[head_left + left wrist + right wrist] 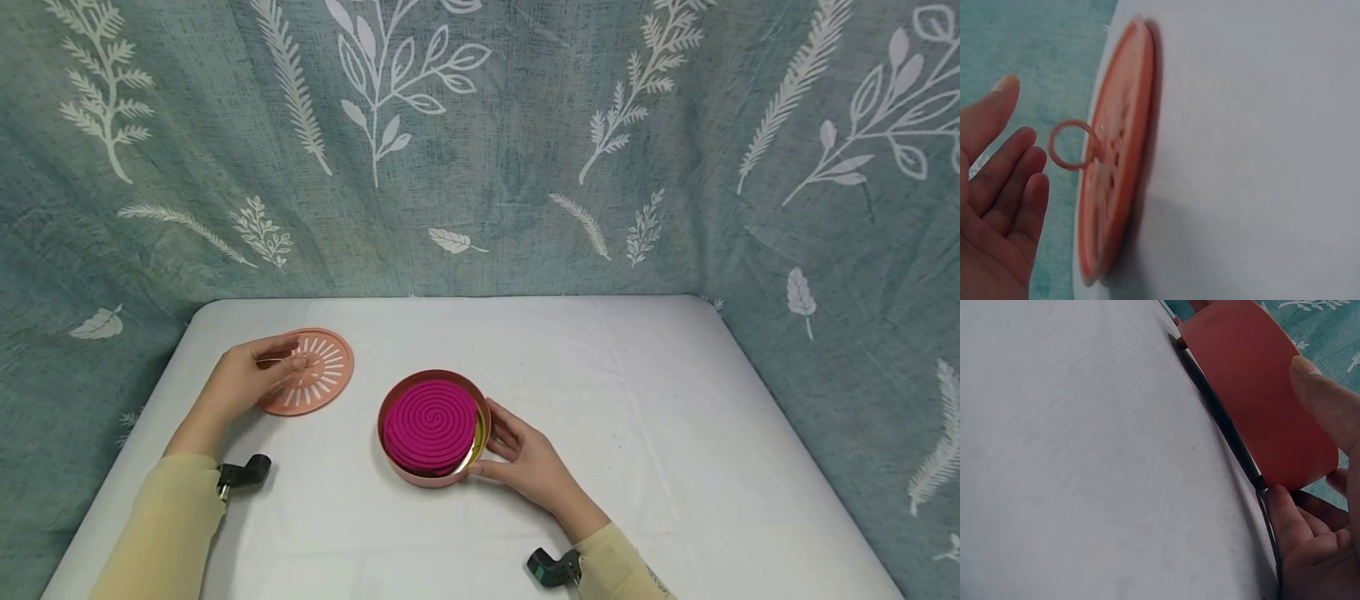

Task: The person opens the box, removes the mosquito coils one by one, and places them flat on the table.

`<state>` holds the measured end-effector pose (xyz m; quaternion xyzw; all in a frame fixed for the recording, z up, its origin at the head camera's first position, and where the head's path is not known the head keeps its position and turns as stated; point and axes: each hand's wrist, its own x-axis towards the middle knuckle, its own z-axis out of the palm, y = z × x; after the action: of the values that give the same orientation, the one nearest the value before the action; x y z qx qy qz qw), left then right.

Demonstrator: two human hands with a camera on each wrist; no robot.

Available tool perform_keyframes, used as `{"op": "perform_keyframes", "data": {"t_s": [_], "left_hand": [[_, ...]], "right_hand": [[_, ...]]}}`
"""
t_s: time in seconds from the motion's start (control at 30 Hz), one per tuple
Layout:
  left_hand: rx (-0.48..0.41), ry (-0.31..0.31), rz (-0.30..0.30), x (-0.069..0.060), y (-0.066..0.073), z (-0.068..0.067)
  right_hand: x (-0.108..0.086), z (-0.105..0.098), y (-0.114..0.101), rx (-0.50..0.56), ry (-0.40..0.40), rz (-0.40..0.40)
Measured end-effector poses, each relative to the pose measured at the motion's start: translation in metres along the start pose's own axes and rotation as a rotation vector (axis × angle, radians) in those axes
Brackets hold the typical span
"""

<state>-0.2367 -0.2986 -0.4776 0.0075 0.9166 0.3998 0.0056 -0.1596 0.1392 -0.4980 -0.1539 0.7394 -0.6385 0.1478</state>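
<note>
A pink round mosquito coil holder (408, 477) sits mid-table, with magenta spiral coils (430, 425) lying inside it. A strip of shiny gold interior shows at its right side. My right hand (536, 467) grips the holder's right side; in the right wrist view the thumb (1322, 400) lies along its red-looking wall (1260, 394). To the left, the slotted pink lid (342, 367) lies flat on the table. My left hand (247, 379) hovers over it with relaxed fingers. In the left wrist view, the lid's upright ring (1052, 144) stands apart from those fingers (1034, 200).
A white cloth covers the table (675, 458). Behind and beside it hangs a teal leaf-patterned curtain (517, 150). Black wrist mounts (246, 473) stick out beside both sleeves.
</note>
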Motion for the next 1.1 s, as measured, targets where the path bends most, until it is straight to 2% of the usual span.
{"op": "perform_keyframes", "data": {"t_s": [0.17,0.43,0.67,0.87,0.93,1.1], "left_hand": [[-0.088,-0.053,0.009,-0.010,0.013,0.005],[-0.283,-0.117,0.119,-0.026,0.025,0.024],[-0.400,-0.161,0.180,-0.047,0.036,0.038],[-0.460,-0.193,0.279,-0.059,0.044,0.062],[-0.491,-0.210,0.287,-0.062,0.046,0.071],[-0.538,-0.229,0.261,-0.069,0.049,0.088]], "right_hand": [[0.000,0.000,-0.001,0.001,0.006,0.001],[0.000,0.001,-0.003,0.004,0.008,0.009],[0.001,0.002,-0.002,0.009,-0.005,0.000],[-0.001,0.000,-0.001,-0.004,0.007,0.008],[-0.001,0.000,0.000,-0.010,0.009,0.011],[0.001,0.000,0.000,-0.015,0.007,0.009]]}}
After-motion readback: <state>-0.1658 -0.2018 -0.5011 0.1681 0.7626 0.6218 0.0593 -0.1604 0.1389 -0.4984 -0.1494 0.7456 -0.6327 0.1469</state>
